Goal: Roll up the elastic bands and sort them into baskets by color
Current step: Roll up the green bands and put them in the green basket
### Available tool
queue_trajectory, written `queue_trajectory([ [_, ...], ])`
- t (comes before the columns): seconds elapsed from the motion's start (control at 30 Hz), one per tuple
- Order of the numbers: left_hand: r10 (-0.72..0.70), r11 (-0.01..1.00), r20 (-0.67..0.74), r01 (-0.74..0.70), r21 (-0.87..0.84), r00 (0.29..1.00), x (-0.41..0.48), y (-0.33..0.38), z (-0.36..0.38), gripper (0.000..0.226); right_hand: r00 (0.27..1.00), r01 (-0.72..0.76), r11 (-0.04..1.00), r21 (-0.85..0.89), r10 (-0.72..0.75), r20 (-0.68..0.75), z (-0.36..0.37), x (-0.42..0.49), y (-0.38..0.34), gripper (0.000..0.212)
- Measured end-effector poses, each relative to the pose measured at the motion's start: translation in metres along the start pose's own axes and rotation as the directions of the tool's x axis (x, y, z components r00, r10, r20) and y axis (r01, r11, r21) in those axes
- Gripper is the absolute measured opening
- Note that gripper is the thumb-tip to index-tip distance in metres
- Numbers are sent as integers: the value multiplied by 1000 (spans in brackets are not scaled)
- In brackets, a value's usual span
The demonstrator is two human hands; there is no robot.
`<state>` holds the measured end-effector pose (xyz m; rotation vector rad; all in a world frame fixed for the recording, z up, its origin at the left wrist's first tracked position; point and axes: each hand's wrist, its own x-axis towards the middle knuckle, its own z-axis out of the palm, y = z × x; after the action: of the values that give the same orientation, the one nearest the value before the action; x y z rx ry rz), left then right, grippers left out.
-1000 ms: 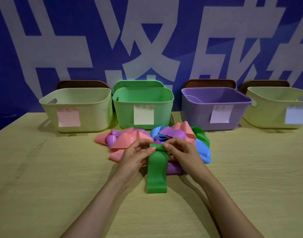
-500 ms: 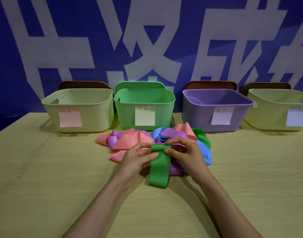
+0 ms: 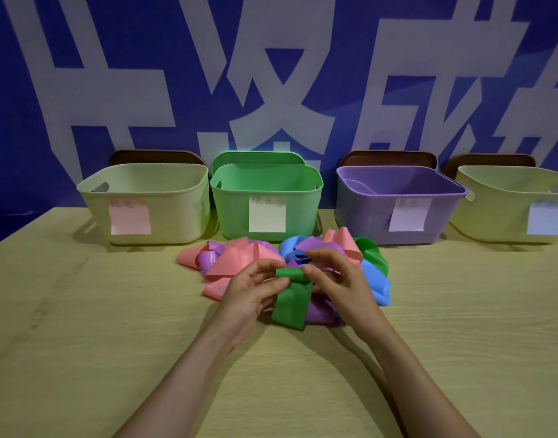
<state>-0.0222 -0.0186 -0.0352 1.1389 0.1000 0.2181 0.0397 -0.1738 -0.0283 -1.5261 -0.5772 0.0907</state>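
A green elastic band hangs between my two hands, its top end wound into a small roll and its loose tail lying on the table. My left hand pinches the roll's left end between thumb and fingers. From the right, my right hand pinches the other end. Behind them lies a pile of loose bands: pink, purple, blue and another green one. Four baskets stand in a row at the back: cream with a pink label, green, purple, cream with a pale blue label.
The wooden table runs out to both sides and toward me. Brown lids and one green lid lean behind the baskets against a blue wall with large white characters.
The roll at the top of the green band has grown and the loose tail has got shorter, drawn up toward my hands. Both hands stay at the roll.
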Motion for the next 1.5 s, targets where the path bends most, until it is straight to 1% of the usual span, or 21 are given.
queue_trajectory([
  [0.1,4,1000,0,-4,23,1000,-1,0,0,28,1000,-26,998,-48,26,14,0,0,1,7],
  [0.27,-76,997,15,76,7,997,-1,-1,3,32,1000,-8,998,-66,9,11,-2,0,1,12],
  [0.4,-75,997,-15,75,-23,997,0,-1,3,17,997,41,997,-67,-37,65,-1,-1,1,15],
  [0.47,-58,998,-20,58,-6,998,1,-1,2,15,995,54,997,-60,-49,83,-1,-2,1,16],
  [0.63,-21,999,6,20,28,1000,0,-1,0,18,999,-14,1000,-12,14,45,1,-1,2,23],
  [0.73,9,999,11,-9,31,1000,0,-1,0,20,995,-78,996,-31,80,62,2,-1,2,14],
  [0.8,26,999,10,-26,41,1000,0,0,2,24,991,-106,994,-21,108,81,3,-2,2,13],
  [0.9,-9,999,-13,9,43,1000,0,-1,3,27,994,-84,996,1,84,66,2,-2,1,9],
  [1.03,-50,999,-22,50,0,998,1,-2,3,20,997,-50,999,-22,51,49,0,-2,-1,19],
  [1.17,-38,999,-21,37,-40,999,1,0,3,11,995,-40,999,-31,42,91,1,-3,0,26],
  [1.27,-25,999,-26,24,-30,999,1,0,1,13,993,-27,998,-56,33,116,0,-3,-1,28],
  [1.33,-7,1000,-25,7,-5,1000,1,-1,0,15,993,-40,999,-20,42,108,1,-3,-1,27],
  [1.4,8,999,-26,-7,39,1000,1,-2,0,18,993,-88,996,27,85,83,3,-3,0,25],
  [1.5,19,996,-25,-17,88,1000,1,-4,-1,21,989,-134,991,4,133,67,4,0,4,16],
])
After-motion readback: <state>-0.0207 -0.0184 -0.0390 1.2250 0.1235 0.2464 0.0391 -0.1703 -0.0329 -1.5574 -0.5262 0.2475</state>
